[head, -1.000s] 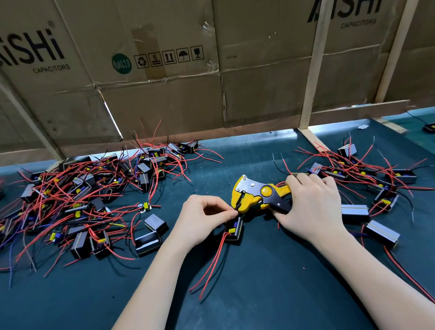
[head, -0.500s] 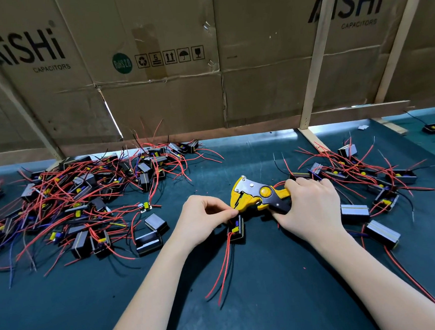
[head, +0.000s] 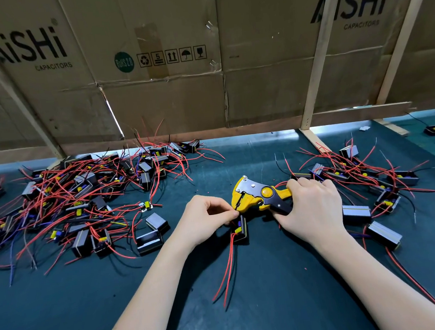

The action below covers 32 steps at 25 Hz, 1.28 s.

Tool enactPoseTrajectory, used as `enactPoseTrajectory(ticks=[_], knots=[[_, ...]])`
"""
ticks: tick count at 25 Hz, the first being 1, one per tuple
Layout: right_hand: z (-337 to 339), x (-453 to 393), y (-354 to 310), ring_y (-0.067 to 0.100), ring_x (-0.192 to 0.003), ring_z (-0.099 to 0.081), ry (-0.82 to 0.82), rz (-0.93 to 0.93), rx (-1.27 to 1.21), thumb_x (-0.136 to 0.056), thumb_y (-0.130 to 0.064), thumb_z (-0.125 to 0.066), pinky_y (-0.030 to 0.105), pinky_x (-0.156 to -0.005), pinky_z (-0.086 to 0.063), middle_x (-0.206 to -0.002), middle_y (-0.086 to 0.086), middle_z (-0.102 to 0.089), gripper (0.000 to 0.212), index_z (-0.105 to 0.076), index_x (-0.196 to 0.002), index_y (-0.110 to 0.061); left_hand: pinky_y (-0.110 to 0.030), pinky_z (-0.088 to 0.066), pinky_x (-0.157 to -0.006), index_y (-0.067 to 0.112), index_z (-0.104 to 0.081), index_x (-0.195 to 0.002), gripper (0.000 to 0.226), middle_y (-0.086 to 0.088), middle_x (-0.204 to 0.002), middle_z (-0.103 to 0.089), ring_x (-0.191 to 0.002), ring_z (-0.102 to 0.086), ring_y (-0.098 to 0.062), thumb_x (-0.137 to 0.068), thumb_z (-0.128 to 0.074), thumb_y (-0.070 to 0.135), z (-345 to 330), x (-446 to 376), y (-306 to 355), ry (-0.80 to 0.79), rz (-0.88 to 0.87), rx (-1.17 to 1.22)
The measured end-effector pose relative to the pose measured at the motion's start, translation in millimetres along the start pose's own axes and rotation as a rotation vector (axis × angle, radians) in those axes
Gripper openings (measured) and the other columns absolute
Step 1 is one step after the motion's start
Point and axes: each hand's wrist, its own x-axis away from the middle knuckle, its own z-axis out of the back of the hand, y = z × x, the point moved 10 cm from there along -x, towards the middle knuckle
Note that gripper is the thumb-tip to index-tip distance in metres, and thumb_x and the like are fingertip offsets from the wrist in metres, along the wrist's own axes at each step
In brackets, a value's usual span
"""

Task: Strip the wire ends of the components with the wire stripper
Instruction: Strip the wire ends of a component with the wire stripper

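Wire stripper (head: 255, 194) mid-frame, gripped by right hand (head: 310, 206); left hand (head: 206, 219) pinches component (head: 240, 228) wire at its jaws.

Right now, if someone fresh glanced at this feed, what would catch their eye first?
The yellow wire stripper at centre, gripped by the right hand, while the left hand pinches a wire at its head, with a small component just below. Next, the big tangle of red-wired components on the left of the green table, and a smaller pile at right.

stripper handles (head: 280, 202) hidden, pinched wire perhaps unclear
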Motion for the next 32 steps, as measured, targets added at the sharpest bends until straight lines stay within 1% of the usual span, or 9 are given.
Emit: enactPoseTrajectory(ticks=[5,14,19,21,26,27,29,30,32], knots=[[-1,1,0,0.03,-0.06,-0.059,-0.01,-0.003,0.004,-0.051,-0.045,-0.087,0.036,-0.066,-0.039,-0.061,0.005,-0.059,0.047,-0.059,-0.068,-0.01,-0.017,-0.044,-0.065,0.018,-0.076,-0.071,0.012,0.005,-0.06,-0.066,-0.061,-0.059,-0.005,-0.083,-0.075,0.019,-2,0,0,0.009,0.004,-0.026],[-3,-1,-1,0.029,-0.052,-0.058,-0.044,-0.001,-0.007,-0.048,-0.044,-0.09,0.033,-0.061,-0.037,-0.055,0.004,-0.057,0.046,-0.059,-0.061,-0.012,-0.017,-0.044,-0.065,0.012,-0.076,-0.074,0.01,0.002,-0.062,-0.067,-0.061,-0.059,-0.006,-0.083,-0.075,0.016,-1,0,-1,-0.008,-0.004,0.009],[-5,-1,-3,0.03,-0.05,-0.056,-0.091,0.0,-0.011,-0.05,-0.047,-0.089,0.031,-0.058,-0.037,-0.055,0.006,-0.059,0.05,-0.054,-0.057,-0.013,-0.027,-0.048,-0.072,0.013,-0.076,-0.077,0.008,-0.009,-0.07,-0.07,-0.066,-0.06,-0.011,-0.084,-0.075,0.017,2,2,3,-0.038,-0.019,0.004],[-7,-2,-2,0.032,-0.056,-0.058,-0.111,-0.007,-0.014,-0.057,-0.051,-0.085,0.031,-0.058,-0.032,-0.06,0.007,-0.062,0.048,-0.055,-0.06,-0.013,-0.028,-0.049,-0.074,0.013,-0.076,-0.078,0.008,-0.012,-0.075,-0.071,-0.068,-0.06,-0.011,-0.085,-0.075,0.017,1,2,5,-0.056,-0.038,0.004],[-16,1,3,0.029,-0.08,-0.064,-0.21,-0.057,0.018,-0.072,-0.066,-0.064,0.03,-0.061,-0.028,-0.081,0.0,-0.067,0.047,-0.06,-0.078,-0.02,-0.021,-0.048,-0.069,0.014,-0.074,-0.077,0.009,0.001,-0.068,-0.068,-0.066,-0.06,-0.009,-0.086,-0.074,0.017,1,2,7,-0.073,-0.066,0.006],[-17,1,2,0.03,-0.079,-0.065,-0.226,-0.06,0.017,-0.072,-0.065,-0.065,0.029,-0.061,-0.029,-0.08,0.001,-0.067,0.046,-0.06,-0.078,-0.019,-0.022,-0.048,-0.07,0.014,-0.074,-0.077,0.009,0.001,-0.068,-0.068,-0.067,-0.06,-0.009,-0.086,-0.074,0.017,2,2,6,-0.074,-0.073,0.006],[-13,1,-2,0.034,-0.065,-0.064,-0.207,-0.032,-0.02,-0.065,-0.053,-0.08,0.03,-0.057,-0.03,-0.067,0.008,-0.066,0.044,-0.062,-0.068,-0.013,-0.025,-0.049,-0.071,0.015,-0.074,-0.077,0.01,-0.003,-0.07,-0.07,-0.067,-0.061,-0.009,-0.086,-0.074,0.018,2,4,7,-0.078,-0.088,0.003],[-10,2,-1,0.035,-0.057,-0.062,-0.187,-0.035,-0.041,-0.059,-0.045,-0.086,0.029,-0.055,-0.031,-0.059,0.011,-0.063,0.044,-0.061,-0.062,-0.01,-0.023,-0.049,-0.071,0.015,-0.074,-0.076,0.01,-0.003,-0.071,-0.07,-0.067,-0.061,-0.009,-0.086,-0.074,0.018,1,5,9,-0.081,-0.098,0.013],[-7,4,4,0.035,-0.051,-0.06,-0.196,-0.071,-0.039,-0.054,-0.041,-0.09,0.028,-0.053,-0.03,-0.053,0.011,-0.06,0.044,-0.059,-0.056,-0.01,-0.018,-0.047,-0.068,0.016,-0.074,-0.074,0.012,0.001,-0.067,-0.068,-0.065,-0.06,-0.007,-0.086,-0.074,0.017,0,6,14,-0.086,-0.121,0.063]])
